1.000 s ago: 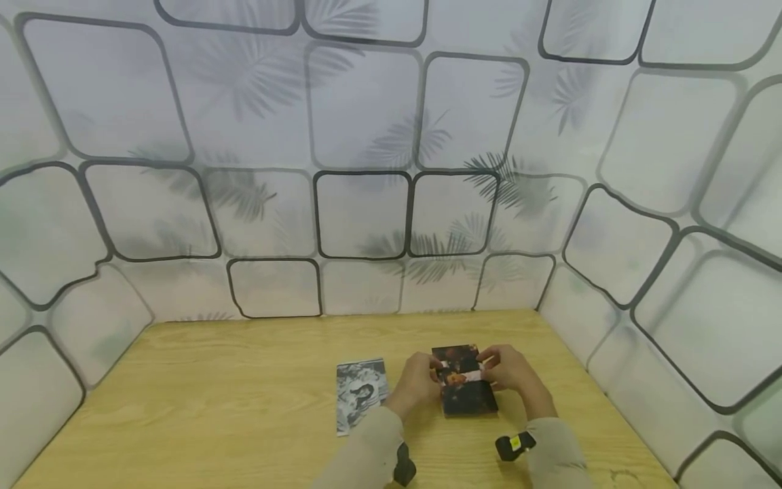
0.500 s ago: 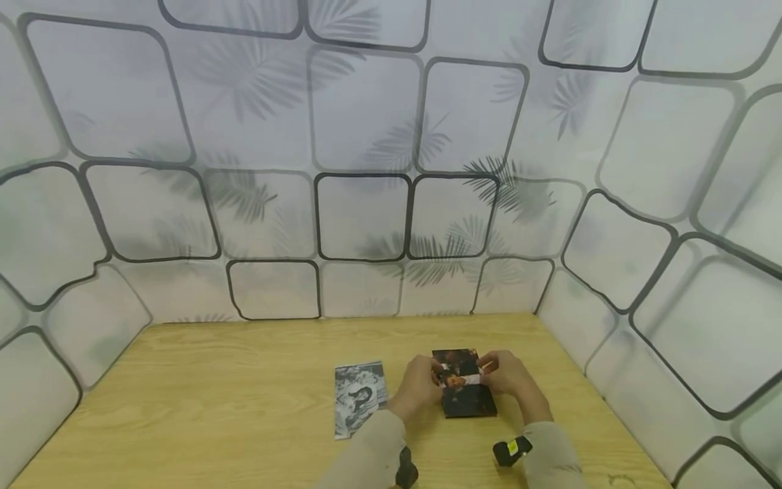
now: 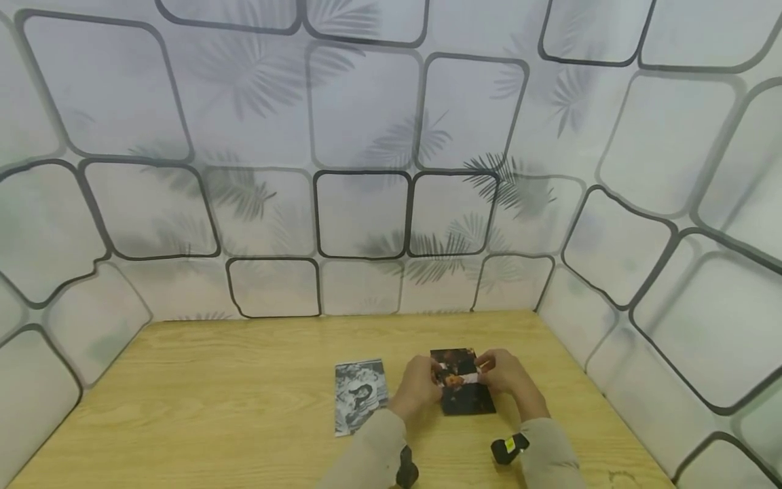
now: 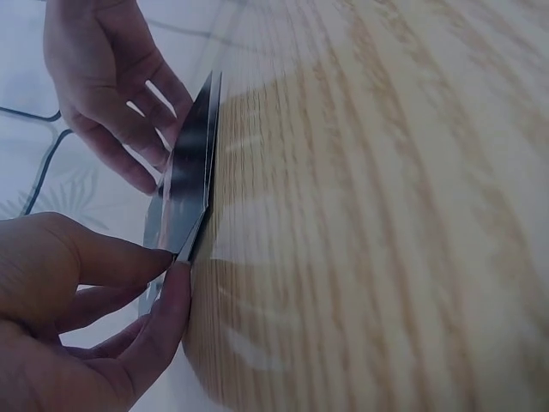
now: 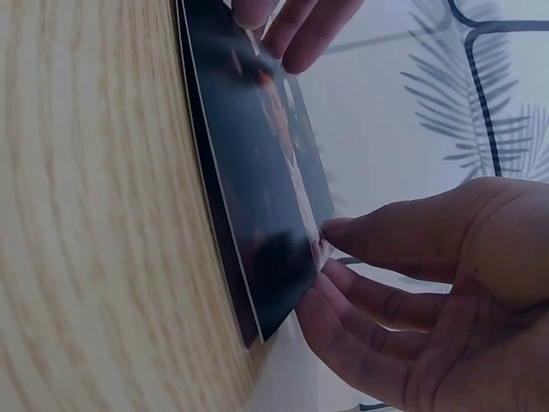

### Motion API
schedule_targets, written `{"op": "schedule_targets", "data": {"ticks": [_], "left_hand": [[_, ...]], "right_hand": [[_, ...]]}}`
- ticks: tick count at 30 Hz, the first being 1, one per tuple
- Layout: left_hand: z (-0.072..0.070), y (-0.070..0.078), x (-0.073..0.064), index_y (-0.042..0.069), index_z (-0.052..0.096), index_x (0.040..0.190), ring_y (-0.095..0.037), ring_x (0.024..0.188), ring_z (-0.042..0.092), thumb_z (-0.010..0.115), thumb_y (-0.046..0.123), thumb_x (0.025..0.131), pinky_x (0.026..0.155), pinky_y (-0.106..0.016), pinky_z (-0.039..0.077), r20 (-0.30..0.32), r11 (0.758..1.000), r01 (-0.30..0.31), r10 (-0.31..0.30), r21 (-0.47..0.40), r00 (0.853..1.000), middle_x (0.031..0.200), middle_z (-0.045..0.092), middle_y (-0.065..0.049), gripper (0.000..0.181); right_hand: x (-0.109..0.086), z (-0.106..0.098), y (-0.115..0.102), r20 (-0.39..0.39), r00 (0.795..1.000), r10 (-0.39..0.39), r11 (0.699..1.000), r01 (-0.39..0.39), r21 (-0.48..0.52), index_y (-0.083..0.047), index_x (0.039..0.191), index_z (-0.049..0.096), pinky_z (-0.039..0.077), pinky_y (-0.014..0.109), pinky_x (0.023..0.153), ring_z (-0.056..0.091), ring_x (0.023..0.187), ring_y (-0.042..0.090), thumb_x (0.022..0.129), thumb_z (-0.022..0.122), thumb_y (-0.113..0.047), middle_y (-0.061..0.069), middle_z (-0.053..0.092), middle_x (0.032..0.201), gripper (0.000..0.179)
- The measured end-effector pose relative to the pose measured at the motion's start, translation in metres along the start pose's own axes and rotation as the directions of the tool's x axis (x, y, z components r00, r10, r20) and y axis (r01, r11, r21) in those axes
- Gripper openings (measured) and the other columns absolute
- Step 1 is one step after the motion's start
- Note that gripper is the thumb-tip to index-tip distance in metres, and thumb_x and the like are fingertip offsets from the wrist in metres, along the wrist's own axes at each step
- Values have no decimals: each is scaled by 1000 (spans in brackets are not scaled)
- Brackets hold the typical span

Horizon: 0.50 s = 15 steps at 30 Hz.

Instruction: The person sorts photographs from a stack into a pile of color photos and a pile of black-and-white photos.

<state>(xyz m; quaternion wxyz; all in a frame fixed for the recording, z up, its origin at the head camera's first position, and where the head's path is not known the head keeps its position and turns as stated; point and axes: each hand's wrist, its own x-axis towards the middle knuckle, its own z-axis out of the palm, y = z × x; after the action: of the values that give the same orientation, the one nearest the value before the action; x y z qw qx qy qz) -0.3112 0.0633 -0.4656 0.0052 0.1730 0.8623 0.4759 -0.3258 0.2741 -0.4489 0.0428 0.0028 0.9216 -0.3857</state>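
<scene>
The dark card [image 3: 467, 402] lies between the two hands, the left hand [image 3: 417, 387] at its left edge and the right hand [image 3: 506, 373] at its right. The left hand's thumb and a finger are together, pinching that edge, as the left wrist view shows. The right hand also grips its edge, with the thumb on the upper face and the fingers curled at the side and below. Both hands hold the card at about the middle of its length, so one end reaches beyond them and the other comes back towards the person. A pale band and an orange patch in its print run across between the hands.

A second dark edge runs under the card in the right wrist view; whether that is another card or a shadow, I cannot tell. The card sits just over the worktop [image 3: 214, 394], low between the hands.

To the left of the left hand, near it, the grey card [image 3: 357, 394] lies flat on the worktop, a figure printed on it and its near right corner hidden behind the left sleeve [image 3: 373, 445]. Behind each hand, at the wrist, sits a small black device [image 3: 510, 448]. Beyond both hands stands a patterned wall [image 3: 366, 102].
</scene>
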Motion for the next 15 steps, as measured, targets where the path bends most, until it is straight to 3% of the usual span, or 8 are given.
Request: {"op": "schedule_targets", "data": {"ticks": [7, 15], "left_hand": [[0, 4, 0, -14, 69, 114, -13, 65, 50, 69, -17, 76, 56, -24, 43, 9, 1000, 7, -7, -3, 1000, 89, 71, -18, 37], [4, 1, 1, -15, 69, 113, -17, 70, 52, 71, -16, 76, 59, -28, 46, 10, 1000, 18, -18, 23, 1000, 95, 71, -21, 37]], "right_hand": [[2, 0, 0, -7, 1000, 3, 1000, -3, -21, 10, 117, 67, 65, 39, 70, 70, 89, 27, 84, 71, 5, 24, 70, 105, 34], [0, 0, 0, -1, 1000, -1, 999, 1, -35, 11, 117, 67, 65, 39, 72, 69, 94, 30, 85, 72, 5, 26, 68, 108, 33]]}}
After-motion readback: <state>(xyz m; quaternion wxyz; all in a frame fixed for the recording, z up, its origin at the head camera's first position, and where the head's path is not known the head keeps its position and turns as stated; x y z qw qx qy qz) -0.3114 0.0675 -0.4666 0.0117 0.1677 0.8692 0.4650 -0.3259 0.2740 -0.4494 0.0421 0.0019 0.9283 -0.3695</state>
